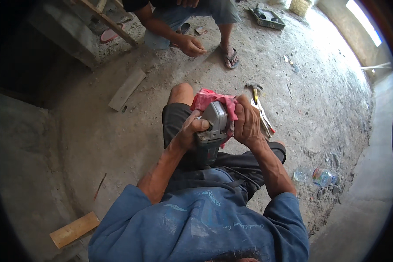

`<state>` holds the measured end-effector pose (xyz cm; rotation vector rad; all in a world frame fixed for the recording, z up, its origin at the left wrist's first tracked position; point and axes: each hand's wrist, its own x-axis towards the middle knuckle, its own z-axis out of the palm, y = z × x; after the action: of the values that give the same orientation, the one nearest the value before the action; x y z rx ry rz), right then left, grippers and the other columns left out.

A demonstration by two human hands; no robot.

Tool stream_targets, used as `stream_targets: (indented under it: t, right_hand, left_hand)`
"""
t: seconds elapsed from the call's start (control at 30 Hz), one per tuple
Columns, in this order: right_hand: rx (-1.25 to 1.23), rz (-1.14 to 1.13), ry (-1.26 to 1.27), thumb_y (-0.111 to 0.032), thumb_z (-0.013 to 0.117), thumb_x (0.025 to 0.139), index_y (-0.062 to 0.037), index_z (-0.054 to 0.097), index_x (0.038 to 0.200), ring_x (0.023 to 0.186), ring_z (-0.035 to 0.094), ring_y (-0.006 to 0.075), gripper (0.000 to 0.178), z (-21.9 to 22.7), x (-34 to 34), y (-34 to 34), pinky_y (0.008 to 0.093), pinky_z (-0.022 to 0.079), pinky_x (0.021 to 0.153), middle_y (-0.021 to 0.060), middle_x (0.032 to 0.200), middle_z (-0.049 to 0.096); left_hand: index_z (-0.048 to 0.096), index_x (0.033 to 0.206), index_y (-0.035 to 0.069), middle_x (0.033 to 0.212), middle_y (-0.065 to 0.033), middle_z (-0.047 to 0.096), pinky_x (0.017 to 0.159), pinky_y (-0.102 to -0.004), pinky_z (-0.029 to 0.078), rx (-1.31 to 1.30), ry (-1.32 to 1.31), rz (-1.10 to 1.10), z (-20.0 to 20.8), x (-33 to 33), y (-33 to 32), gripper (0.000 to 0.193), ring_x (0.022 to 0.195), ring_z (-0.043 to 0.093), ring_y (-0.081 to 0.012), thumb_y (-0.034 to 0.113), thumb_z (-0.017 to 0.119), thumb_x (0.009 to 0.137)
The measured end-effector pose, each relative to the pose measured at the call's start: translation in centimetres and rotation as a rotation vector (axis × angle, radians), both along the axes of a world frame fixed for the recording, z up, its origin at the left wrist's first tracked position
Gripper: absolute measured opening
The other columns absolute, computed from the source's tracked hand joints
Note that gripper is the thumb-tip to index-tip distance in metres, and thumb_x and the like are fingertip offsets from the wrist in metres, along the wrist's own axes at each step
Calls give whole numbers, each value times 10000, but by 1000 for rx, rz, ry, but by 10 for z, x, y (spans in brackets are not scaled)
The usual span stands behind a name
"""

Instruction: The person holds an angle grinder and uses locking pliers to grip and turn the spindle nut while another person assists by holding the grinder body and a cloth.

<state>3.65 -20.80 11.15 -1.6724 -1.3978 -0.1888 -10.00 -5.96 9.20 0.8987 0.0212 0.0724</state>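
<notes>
An angle grinder [215,118] with a silver metal head and a dark green body stands in front of my belly, its head pointing away from me. A pink-red cloth [207,97] drapes over the far side of the head and hangs down its right side. My left hand [191,130] is closed round the left of the head, thumb pressed by a round dark opening. On the right, my right hand [248,122] is closed with its fingers bunched on the cloth. Whatever part of the grinder lies beneath the cloth is hidden.
Beyond my right hand lie a hammer [254,90] and locking pliers [264,117]. A co-worker's hand [191,46] hangs ahead, near a sandalled foot. Plastic bottles [322,177] lie right; wooden boards [127,90] lie left. A black tray [267,18] sits far right.
</notes>
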Motion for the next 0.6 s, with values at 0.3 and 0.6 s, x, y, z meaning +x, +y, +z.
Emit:
stream_targets:
  t: [0.3,0.6]
  right_hand:
    - [-287,107,1140,-359,433,1057,10,570,1030,849,517,113,394,37,3,-10,334,474,755,52,858,577]
    - [-38,44,491,-162,542,1004,-48,491,1221,899,627,384,251,-5,-5,-11,437,487,797,198,999,623]
  left_hand:
    - [520,1289,-24,1103,-116,655,820,-304,580,124,-7,-70,-1,11,-1,758,925,688,-189,517,675,782]
    - [532,1268,-49,1021,-116,677,767,-311,594,-56,-4,-29,-10,15,11,704,861,698,-193,474,676,818]
